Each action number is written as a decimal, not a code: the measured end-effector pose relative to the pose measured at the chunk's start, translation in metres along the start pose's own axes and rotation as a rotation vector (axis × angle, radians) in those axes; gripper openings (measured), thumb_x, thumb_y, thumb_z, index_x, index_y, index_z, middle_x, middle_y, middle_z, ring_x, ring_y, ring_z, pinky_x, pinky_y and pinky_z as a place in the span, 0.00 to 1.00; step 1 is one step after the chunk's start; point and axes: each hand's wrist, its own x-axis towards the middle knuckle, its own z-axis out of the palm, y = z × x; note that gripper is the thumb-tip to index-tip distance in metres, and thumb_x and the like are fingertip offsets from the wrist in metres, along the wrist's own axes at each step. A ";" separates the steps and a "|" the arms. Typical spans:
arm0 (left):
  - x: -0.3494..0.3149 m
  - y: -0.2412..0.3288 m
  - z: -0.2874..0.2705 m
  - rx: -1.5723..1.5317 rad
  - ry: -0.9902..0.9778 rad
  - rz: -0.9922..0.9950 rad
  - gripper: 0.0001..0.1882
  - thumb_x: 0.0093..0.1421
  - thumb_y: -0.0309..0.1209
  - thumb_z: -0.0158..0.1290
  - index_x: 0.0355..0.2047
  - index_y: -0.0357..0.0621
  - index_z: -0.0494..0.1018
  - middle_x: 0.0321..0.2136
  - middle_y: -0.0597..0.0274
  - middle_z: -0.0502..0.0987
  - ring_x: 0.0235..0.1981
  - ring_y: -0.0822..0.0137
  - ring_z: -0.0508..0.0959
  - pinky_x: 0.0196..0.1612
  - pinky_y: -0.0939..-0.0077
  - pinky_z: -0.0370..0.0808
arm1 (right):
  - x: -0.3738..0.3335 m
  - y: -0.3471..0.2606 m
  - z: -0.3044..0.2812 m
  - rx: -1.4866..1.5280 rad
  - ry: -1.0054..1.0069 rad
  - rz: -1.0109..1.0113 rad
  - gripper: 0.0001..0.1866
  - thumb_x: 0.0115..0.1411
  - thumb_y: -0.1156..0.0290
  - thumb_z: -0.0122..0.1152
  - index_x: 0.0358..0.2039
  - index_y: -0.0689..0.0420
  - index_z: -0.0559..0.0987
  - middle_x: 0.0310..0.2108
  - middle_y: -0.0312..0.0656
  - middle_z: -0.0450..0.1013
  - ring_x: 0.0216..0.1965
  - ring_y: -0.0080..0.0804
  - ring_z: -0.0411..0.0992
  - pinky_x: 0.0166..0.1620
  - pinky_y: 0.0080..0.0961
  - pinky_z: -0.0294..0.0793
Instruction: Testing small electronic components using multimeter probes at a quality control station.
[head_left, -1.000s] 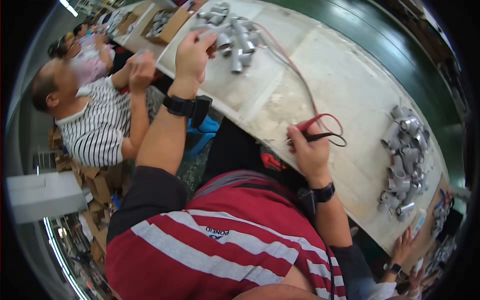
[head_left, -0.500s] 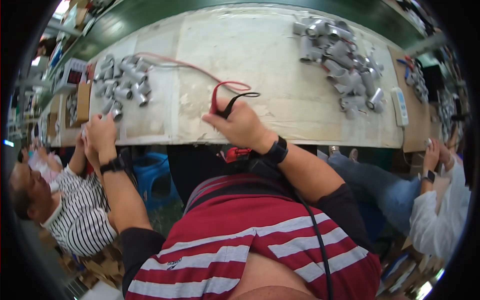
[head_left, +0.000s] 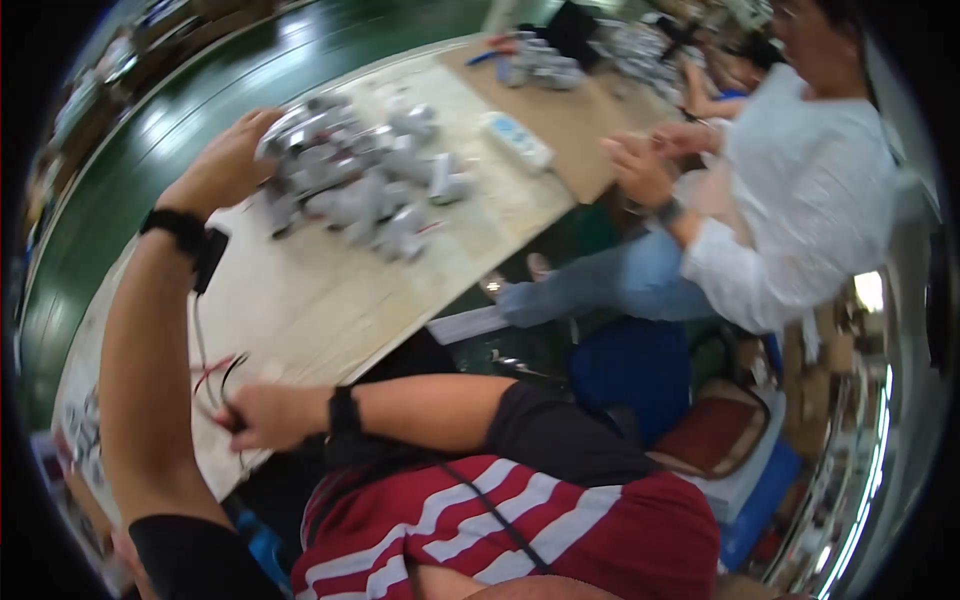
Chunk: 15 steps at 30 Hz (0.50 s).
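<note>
My left hand (head_left: 228, 165) reaches over the table to the far left edge of a heap of grey tubular parts (head_left: 350, 185). Its fingertips meet the heap and are blurred there, so whether they grip a part cannot be told. Closer to me, by the front edge of the table, my right hand (head_left: 272, 415) is closed on a red and a black test lead (head_left: 232, 368). The leads loop up above the fist, and their tips are hidden or too blurred to see.
A white power strip (head_left: 518, 140) lies right of the heap, beside a brown board (head_left: 580, 125) with more parts. Across that corner sits a co-worker in white (head_left: 790, 190), hands raised. More grey parts (head_left: 82, 430) lie at the far left, partly behind my left arm. A blue chair (head_left: 632, 380) stands to the right.
The view has swung to the right. My left hand has left the small left-hand pile and gone to the large heap. My right hand still holds the leads.
</note>
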 end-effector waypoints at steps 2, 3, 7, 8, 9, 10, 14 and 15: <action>0.003 0.000 0.005 0.017 -0.145 -0.065 0.31 0.58 0.23 0.58 0.63 0.44 0.68 0.60 0.46 0.73 0.62 0.45 0.71 0.65 0.58 0.68 | 0.000 0.002 0.000 -0.108 0.037 -0.043 0.15 0.56 0.63 0.70 0.30 0.63 0.79 0.24 0.55 0.76 0.27 0.51 0.75 0.34 0.41 0.73; 0.004 0.002 0.009 -0.002 -0.139 -0.104 0.30 0.57 0.22 0.58 0.62 0.43 0.69 0.60 0.47 0.73 0.60 0.50 0.74 0.63 0.61 0.69 | -0.001 0.000 -0.003 -0.110 0.015 -0.031 0.15 0.55 0.62 0.71 0.29 0.63 0.80 0.25 0.55 0.77 0.29 0.53 0.76 0.35 0.42 0.74; -0.019 -0.014 0.013 -0.297 -0.021 -0.284 0.23 0.59 0.24 0.59 0.56 0.43 0.72 0.55 0.50 0.76 0.51 0.60 0.77 0.56 0.69 0.72 | -0.006 -0.006 0.000 -0.069 -0.055 -0.026 0.16 0.54 0.62 0.72 0.28 0.62 0.80 0.26 0.56 0.77 0.30 0.54 0.76 0.36 0.43 0.74; -0.032 -0.024 0.008 -0.428 0.041 -0.356 0.20 0.60 0.25 0.59 0.53 0.43 0.74 0.53 0.52 0.77 0.48 0.63 0.78 0.53 0.71 0.73 | -0.006 -0.009 0.000 -0.039 -0.062 -0.048 0.16 0.54 0.62 0.72 0.28 0.62 0.79 0.24 0.55 0.76 0.29 0.54 0.75 0.35 0.43 0.72; -0.047 -0.032 0.003 -0.577 0.138 -0.307 0.20 0.61 0.27 0.60 0.53 0.42 0.74 0.52 0.55 0.77 0.47 0.66 0.77 0.52 0.73 0.73 | -0.006 -0.009 0.000 -0.012 -0.063 -0.064 0.15 0.55 0.63 0.72 0.28 0.62 0.78 0.22 0.55 0.74 0.27 0.54 0.74 0.34 0.44 0.71; -0.071 -0.041 -0.006 -0.723 0.239 -0.258 0.20 0.61 0.28 0.61 0.53 0.41 0.74 0.51 0.58 0.77 0.46 0.69 0.76 0.51 0.75 0.72 | -0.006 -0.010 0.002 -0.015 -0.071 -0.060 0.15 0.55 0.63 0.72 0.28 0.62 0.78 0.22 0.55 0.74 0.27 0.54 0.74 0.34 0.44 0.71; -0.241 -0.051 -0.041 -1.228 0.397 -0.398 0.23 0.66 0.28 0.55 0.59 0.34 0.70 0.58 0.54 0.75 0.52 0.65 0.76 0.57 0.71 0.72 | -0.003 -0.011 0.019 0.085 -0.060 -0.010 0.14 0.55 0.64 0.73 0.30 0.60 0.79 0.23 0.52 0.74 0.27 0.46 0.74 0.34 0.39 0.72; -0.288 -0.044 -0.026 -1.344 0.469 -0.425 0.23 0.66 0.29 0.55 0.60 0.34 0.69 0.59 0.51 0.74 0.55 0.62 0.75 0.59 0.68 0.71 | -0.001 -0.005 0.019 0.110 -0.048 -0.020 0.13 0.55 0.64 0.73 0.31 0.60 0.80 0.24 0.52 0.75 0.27 0.43 0.73 0.35 0.38 0.72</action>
